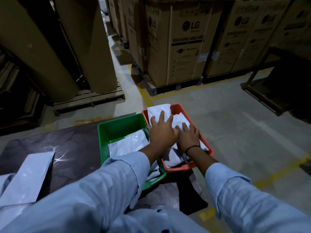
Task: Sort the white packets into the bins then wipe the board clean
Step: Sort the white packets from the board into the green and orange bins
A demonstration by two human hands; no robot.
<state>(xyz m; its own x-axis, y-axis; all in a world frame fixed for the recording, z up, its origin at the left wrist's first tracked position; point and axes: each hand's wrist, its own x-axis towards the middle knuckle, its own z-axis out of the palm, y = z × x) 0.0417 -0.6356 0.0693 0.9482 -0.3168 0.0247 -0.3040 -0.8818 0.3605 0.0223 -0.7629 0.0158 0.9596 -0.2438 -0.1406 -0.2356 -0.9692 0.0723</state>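
- Warehouse: washing-machine cartons [183, 47] are standing behind the dark board [75, 145].
- Orange bin [183, 167], beside the green bin [117, 125], is sitting at the board's edge; hard pressing risks tipping it.
- White packets [158, 111] are heaping inside; one is leaning over the far rim, liable to slide out.
- Left hand [161, 130] and right hand [188, 136] are pressing flat, fingers spread, gripping nothing.

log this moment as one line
phase: sorting | left hand: flat on white plastic packets in orange plastic bin | right hand: same | green plastic bin: more packets | dark board: one white packet on it
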